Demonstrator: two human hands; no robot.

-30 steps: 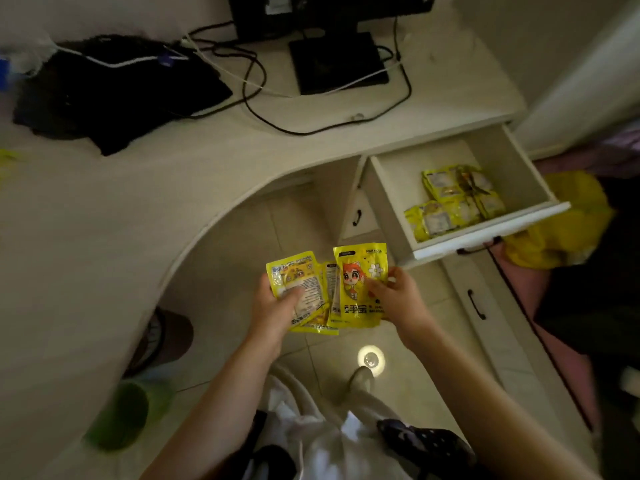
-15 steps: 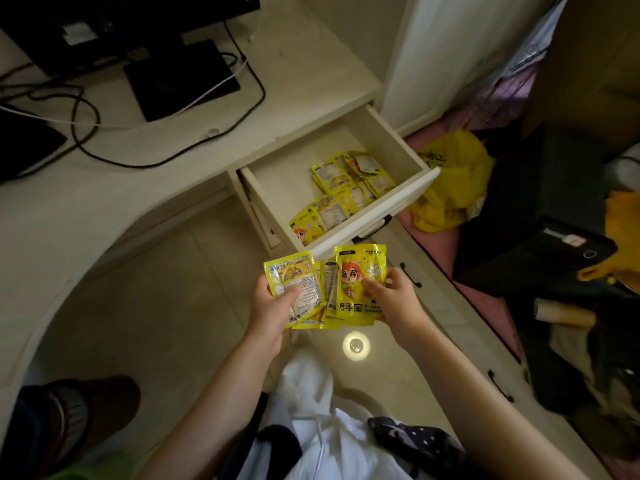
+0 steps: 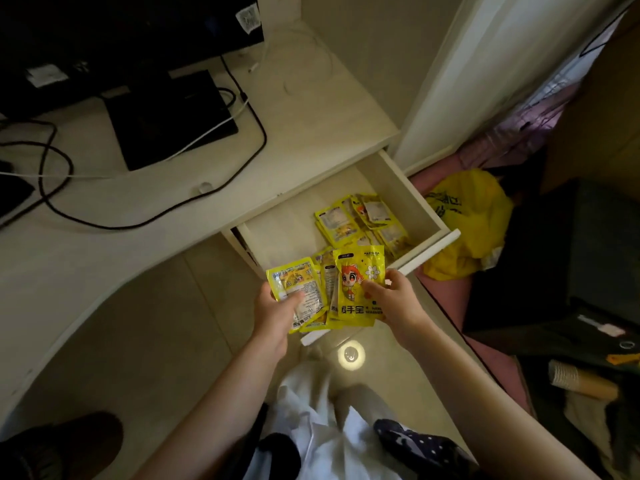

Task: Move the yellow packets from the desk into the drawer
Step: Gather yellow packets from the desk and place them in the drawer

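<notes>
Both hands pinch a fanned batch of yellow packets (image 3: pixel 332 296): left hand (image 3: pixel 277 310), right hand (image 3: pixel 394 299), just before the open drawer (image 3: pixel 415 199) (apparently for one drop).

Your 2 hands are holding a fan of packets (image 3: pixel 356 289) just before the drawer (image 3: pixel 420 199), which is sticking out from under the counter (image 3: pixel 311 133). More packets (image 3: pixel 360 220) are lying in the drawer's right half.

Both forearms are bare, with no sleeves reaching the left hand (image 3: pixel 273 310) or right hand (image 3: pixel 394 299). The person wears a white garment (image 3: pixel 311 427) and a dark, white-dotted cloth (image 3: pixel 415 441).
</notes>
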